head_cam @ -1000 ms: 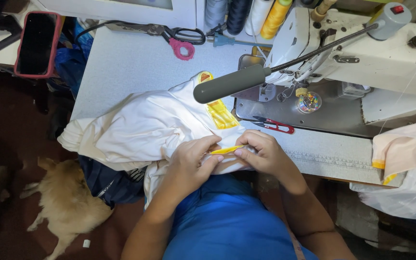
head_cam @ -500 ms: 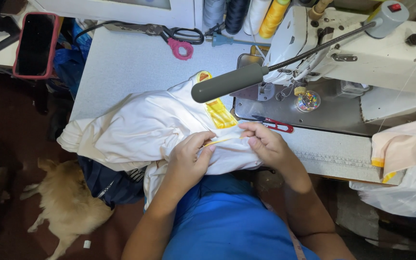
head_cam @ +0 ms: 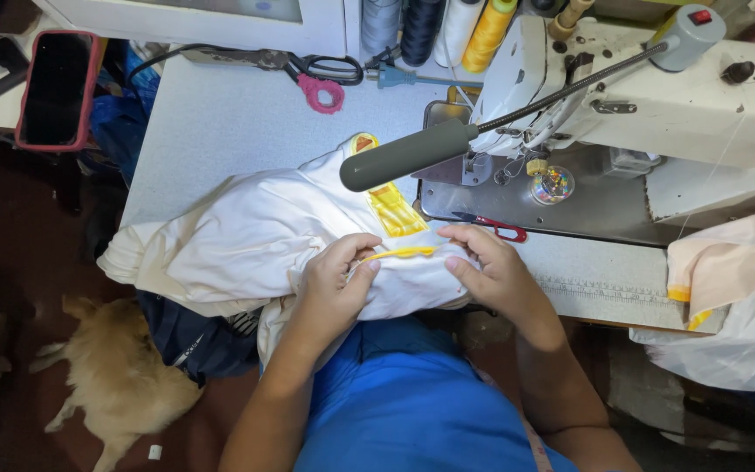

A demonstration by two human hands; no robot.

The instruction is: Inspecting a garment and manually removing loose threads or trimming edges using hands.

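A bunched white garment (head_cam: pixel 238 236) with yellow trim (head_cam: pixel 392 210) lies on the grey table in front of me. My left hand (head_cam: pixel 335 284) and my right hand (head_cam: pixel 482 267) pinch a narrow yellow strip (head_cam: pixel 399 253) at the garment's near edge and hold it stretched between them. The sewing machine (head_cam: pixel 648 96) stands just beyond my right hand, and its grey lamp arm (head_cam: pixel 408 156) hangs over the cloth.
Red-handled snips (head_cam: pixel 495 227) lie on the machine bed. Scissors with a pink handle (head_cam: pixel 312 74) and several thread cones (head_cam: pixel 447 26) sit at the back. A phone in a red case (head_cam: pixel 56 87) is at far left. A tan dog (head_cam: pixel 120 376) lies on the floor. Peach cloth (head_cam: pixel 727 262) hangs at right.
Both hands have shifted slightly up the garment's edge and drawn the yellow strip out straighter between them. The garment stays in place.
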